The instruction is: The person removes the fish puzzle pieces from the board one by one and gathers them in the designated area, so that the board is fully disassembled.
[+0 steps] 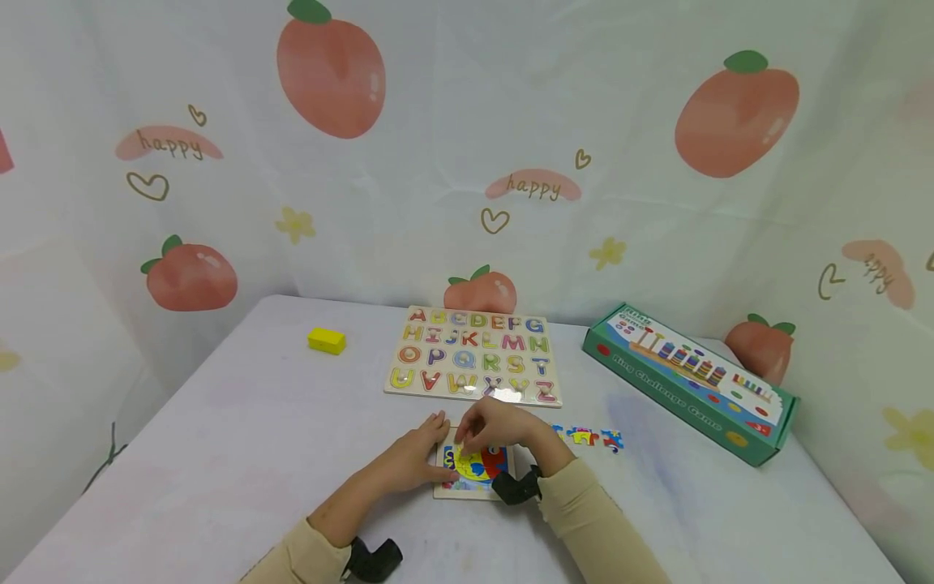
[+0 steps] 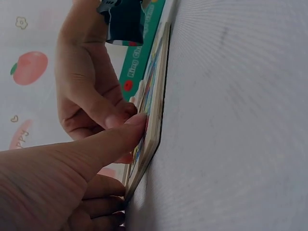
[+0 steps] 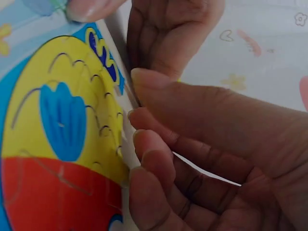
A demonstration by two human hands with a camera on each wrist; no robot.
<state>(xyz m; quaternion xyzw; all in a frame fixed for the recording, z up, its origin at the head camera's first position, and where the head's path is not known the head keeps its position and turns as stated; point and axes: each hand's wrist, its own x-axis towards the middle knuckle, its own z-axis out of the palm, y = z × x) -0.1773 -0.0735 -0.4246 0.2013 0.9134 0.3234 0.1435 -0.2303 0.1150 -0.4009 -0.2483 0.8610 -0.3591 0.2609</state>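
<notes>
A small wooden jigsaw puzzle (image 1: 474,487) with a yellow and red fish picture lies on the table. My left hand (image 1: 404,462) holds it at the left side: the thumb rests on its face and the other fingers lie along the edge. Over the upper part of the puzzle is my right hand (image 1: 499,426); its bent fingertips (image 3: 149,207) touch the board near a bare wooden strip. No piece shows between its thumb and fingers. Several loose puzzle pieces (image 1: 582,435) lie to the right, partly hidden by the right wrist.
Behind the hands lies an alphabet board (image 1: 474,353) with coloured letters. A yellow block (image 1: 327,341) sits at the back left. At the right stands a green Ring Challenge Game box (image 1: 689,381). A patterned cloth hangs behind the white-covered table (image 1: 241,430).
</notes>
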